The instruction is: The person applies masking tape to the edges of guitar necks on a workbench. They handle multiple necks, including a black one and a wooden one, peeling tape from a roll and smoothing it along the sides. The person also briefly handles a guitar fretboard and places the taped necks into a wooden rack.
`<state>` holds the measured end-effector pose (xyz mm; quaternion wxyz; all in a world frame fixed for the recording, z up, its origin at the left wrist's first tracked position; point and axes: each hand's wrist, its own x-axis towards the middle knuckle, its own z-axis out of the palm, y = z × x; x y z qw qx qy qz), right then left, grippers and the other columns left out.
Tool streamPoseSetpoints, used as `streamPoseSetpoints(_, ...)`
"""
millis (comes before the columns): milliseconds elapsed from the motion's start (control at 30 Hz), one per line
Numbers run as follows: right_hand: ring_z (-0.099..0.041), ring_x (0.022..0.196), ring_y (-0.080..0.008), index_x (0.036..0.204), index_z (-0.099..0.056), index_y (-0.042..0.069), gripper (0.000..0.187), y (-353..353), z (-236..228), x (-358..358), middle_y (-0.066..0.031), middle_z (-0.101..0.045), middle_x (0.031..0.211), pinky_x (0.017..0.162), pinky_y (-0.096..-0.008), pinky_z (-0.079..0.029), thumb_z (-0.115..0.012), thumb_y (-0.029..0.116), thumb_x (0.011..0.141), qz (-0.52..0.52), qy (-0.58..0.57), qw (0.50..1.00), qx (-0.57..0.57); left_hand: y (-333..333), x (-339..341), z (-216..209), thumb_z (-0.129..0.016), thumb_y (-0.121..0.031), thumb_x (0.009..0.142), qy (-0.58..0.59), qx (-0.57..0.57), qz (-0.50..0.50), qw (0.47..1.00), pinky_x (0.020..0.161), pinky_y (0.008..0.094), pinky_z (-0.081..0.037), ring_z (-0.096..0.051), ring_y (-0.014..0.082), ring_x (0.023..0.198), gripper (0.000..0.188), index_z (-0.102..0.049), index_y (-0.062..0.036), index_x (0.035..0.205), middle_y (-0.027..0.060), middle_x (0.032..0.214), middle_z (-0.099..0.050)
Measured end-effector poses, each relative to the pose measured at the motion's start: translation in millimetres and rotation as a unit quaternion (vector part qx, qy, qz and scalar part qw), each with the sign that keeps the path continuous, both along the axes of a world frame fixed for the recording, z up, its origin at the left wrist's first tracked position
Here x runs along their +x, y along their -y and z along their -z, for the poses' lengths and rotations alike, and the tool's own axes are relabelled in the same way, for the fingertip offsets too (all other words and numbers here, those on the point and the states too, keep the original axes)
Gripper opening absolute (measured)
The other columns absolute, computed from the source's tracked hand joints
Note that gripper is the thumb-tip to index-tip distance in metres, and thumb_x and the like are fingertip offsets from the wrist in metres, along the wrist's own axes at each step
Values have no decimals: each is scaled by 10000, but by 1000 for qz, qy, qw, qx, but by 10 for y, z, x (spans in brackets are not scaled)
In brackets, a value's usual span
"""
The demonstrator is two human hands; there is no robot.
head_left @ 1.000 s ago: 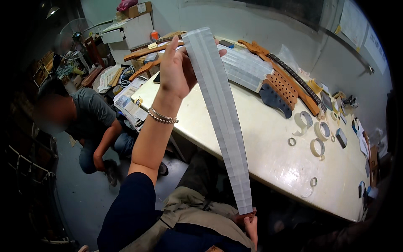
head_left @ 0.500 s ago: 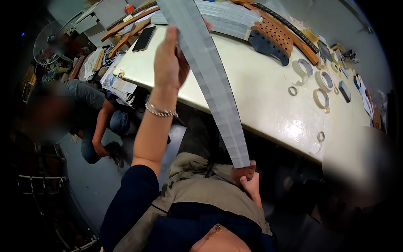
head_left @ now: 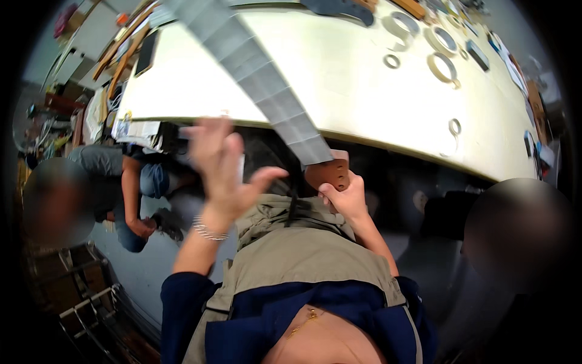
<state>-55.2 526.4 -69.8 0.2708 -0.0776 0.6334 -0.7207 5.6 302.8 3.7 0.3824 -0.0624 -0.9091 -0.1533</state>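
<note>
A guitar neck (head_left: pixel 260 79), its face covered with strips of grey tape, slants from the far left down toward my lap. Its brown headstock (head_left: pixel 330 173), with a row of holes, is gripped at the lower end by my right hand (head_left: pixel 347 199), thumb on the face. My left hand (head_left: pixel 219 173) is off the neck to its left, fingers spread and a little blurred, holding nothing. The far end of the neck is cut off by the picture's upper edge, so what it touches there is hidden.
Before me is a cream table (head_left: pixel 376 103), with tape rolls (head_left: pixel 442 67), a dark headstock (head_left: pixel 342 8) and a phone (head_left: pixel 146 53) on it. A person (head_left: pixel 130 188) crouches at left; another person (head_left: pixel 515 236) is close at right. Wooden necks (head_left: pixel 124 45) lie at far left.
My left hand has let go of the neck and come back toward me, fingers spreading. My right hand still grips the headstock. The view has shifted, so the table appears higher.
</note>
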Motion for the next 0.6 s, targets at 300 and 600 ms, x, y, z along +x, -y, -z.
streamPoseSetpoints(300,-536,452,-210,603,-568,95,395,-485,-262,-224,-55,-531,506,424,-294,-405,-856,350,513,35,-509,837,199,-73,-171,-1432,-569,-81,718,252,-382,41,888,957,463,-404,-587,250,943,295,-604,-71,1012,75,963,-620)
streamPoseSetpoints(600,-588,864,-241,994,-598,-1,356,-462,-1070,-585,-126,-609,961,742,-319,-474,-710,258,776,274,-701,658,1,250,-262,-1053,-676,-33,801,179,201,20,963,688,293,-488,-634,143,788,285,-534,34,1038,95,838,-668)
